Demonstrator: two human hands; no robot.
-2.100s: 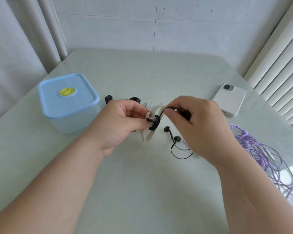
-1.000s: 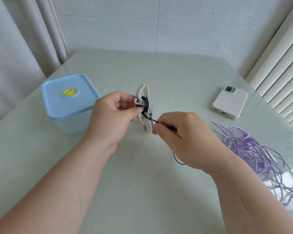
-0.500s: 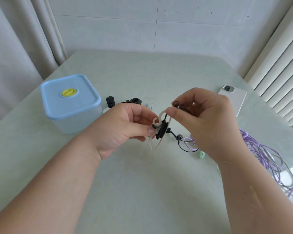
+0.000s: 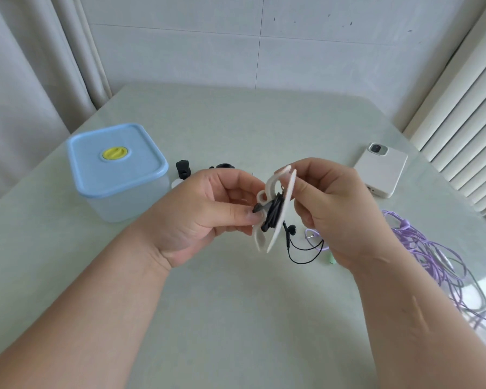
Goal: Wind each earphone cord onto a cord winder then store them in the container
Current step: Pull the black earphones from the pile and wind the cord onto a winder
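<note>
A white cord winder is held above the table centre with a black earphone cord wrapped round its middle. My left hand pinches the winder and the cord's plug end from the left. My right hand grips the winder's upper right edge. The black earbuds and a short loop of cord dangle below the winder. The container, clear with a shut blue lid and yellow valve, stands at the left.
A tangle of purple earphone cord lies at the right. A white phone lies face down at the back right. Small black winders lie behind my left hand. A pale green piece peeks out under my right hand.
The winder has been turned as more black cord went round it. My right hand has let go of the cord and now holds the winder's edge. Less cord hangs loose.
</note>
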